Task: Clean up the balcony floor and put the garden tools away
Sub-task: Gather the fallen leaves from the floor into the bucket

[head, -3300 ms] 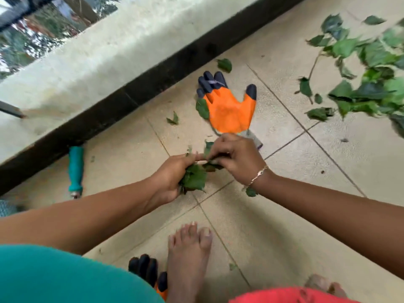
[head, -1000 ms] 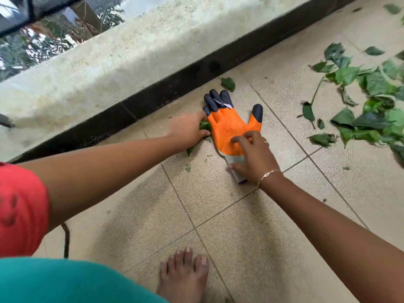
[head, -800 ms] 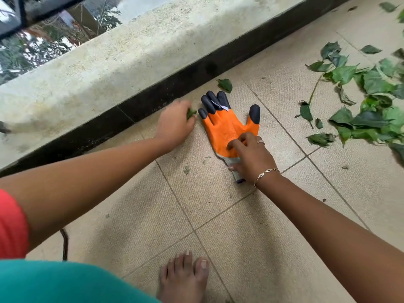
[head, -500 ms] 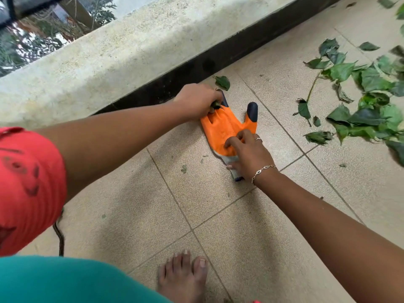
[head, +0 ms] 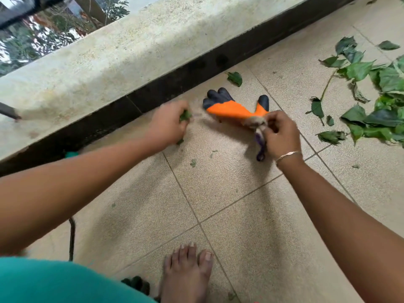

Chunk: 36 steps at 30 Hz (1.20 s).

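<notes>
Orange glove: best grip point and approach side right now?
Take the orange glove at its grey knit cuff, from the near right side, where the right hand already pinches it. The cuff is bunched and raised, so it pinches easily. The dark fingertips point away toward the ledge. The left hand is closed on leaf bits.

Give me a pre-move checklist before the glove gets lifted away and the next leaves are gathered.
1. Right hand grips the orange glove at its cuff: ok.
2. Glove fully off the floor: cannot tell; its fingertips sit low and blurred.
3. Left hand is closed on leaf scraps: ok.
4. Floor cleared: not ok; the leaf pile lies at right and a single leaf lies by the wall.
5. Small leaf bits on the tile between the arms picked up: not ok.
</notes>
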### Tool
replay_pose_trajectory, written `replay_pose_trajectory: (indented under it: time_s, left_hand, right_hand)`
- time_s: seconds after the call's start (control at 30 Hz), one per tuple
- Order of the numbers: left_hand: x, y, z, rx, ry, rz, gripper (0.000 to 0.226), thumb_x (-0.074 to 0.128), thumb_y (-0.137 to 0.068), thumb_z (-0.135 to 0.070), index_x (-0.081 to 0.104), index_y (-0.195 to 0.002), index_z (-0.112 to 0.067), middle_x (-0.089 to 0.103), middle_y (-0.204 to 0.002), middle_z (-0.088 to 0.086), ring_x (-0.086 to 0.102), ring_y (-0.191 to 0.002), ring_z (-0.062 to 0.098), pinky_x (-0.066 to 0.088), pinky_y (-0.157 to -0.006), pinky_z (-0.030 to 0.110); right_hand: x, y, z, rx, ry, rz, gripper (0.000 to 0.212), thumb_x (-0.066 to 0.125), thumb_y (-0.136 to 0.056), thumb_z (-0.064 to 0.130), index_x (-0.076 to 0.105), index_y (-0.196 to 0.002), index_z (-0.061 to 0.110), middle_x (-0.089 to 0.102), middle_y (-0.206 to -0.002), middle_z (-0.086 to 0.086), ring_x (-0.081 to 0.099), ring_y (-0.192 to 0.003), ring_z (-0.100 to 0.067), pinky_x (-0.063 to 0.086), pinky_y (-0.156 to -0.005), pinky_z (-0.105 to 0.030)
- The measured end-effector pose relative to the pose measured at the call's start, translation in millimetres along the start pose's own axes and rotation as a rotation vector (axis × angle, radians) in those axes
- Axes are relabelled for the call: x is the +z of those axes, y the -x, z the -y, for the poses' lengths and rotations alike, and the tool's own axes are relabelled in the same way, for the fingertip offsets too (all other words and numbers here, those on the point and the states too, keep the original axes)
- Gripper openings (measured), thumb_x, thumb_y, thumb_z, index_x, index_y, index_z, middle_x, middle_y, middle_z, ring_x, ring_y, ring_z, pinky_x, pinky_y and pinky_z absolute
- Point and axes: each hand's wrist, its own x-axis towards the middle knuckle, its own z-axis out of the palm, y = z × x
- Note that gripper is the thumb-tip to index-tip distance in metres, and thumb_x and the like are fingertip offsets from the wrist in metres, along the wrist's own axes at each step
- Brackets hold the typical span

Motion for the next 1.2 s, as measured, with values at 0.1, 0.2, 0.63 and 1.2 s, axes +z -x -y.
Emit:
replay_pose_trajectory:
  time_s: [0.1,0.2,0.63,1.2]
  left_hand:
    - [28,41,7,0.096,-0.170,0.107,0.020,0.055,-0.092,-0.019,0.053,-0.110,-0.013,0.063,-0.103,0.006,0.055,-0.088,0.019,0.040,-0.068,0.029]
    - [45,53,8,0.232,-0.287,0.139,0.047,0.048,-0.093,-0.047,0.042,-0.128,-0.016,0.057,-0.118,0.006,0.056,-0.099,0.020,0.042,-0.069,0.030]
    - [54,12,14,0.574,-0.390,0.257,0.030,0.032,-0.101,-0.029,0.052,-0.107,-0.009,0.055,-0.093,0.006,0.057,-0.086,0.025,0.040,-0.066,0.032]
    - [27,-35,-26,-0.400,1.262,0.155,0.027,0.045,-0.099,-0.028,0.062,-0.094,-0.008,0.046,-0.049,-0.004,0.044,-0.045,0.005,0.037,-0.051,0.021]
  right_hand:
    - [-11,-11,0,0.001,-0.073,0.059,0.030,0.058,-0.081,-0.006,0.052,-0.078,0.024,0.057,-0.079,0.000,0.054,-0.077,-0.016,0.043,-0.073,-0.026]
    - [-18,-5,-3,-0.073,0.136,0.290,0.027,0.061,-0.079,-0.006,0.055,-0.076,0.021,0.057,-0.078,-0.002,0.052,-0.066,-0.013,0.040,-0.062,-0.018]
    - [12,-55,26,-0.574,0.699,0.288,0.021,0.050,-0.083,0.003,0.066,-0.095,-0.001,0.062,-0.101,-0.019,0.054,-0.097,-0.036,0.043,-0.078,-0.039]
    - [33,-72,51,-0.423,0.283,0.109,0.024,0.065,-0.073,-0.002,0.069,-0.094,0.008,0.070,-0.085,-0.008,0.064,-0.082,-0.024,0.049,-0.075,-0.031]
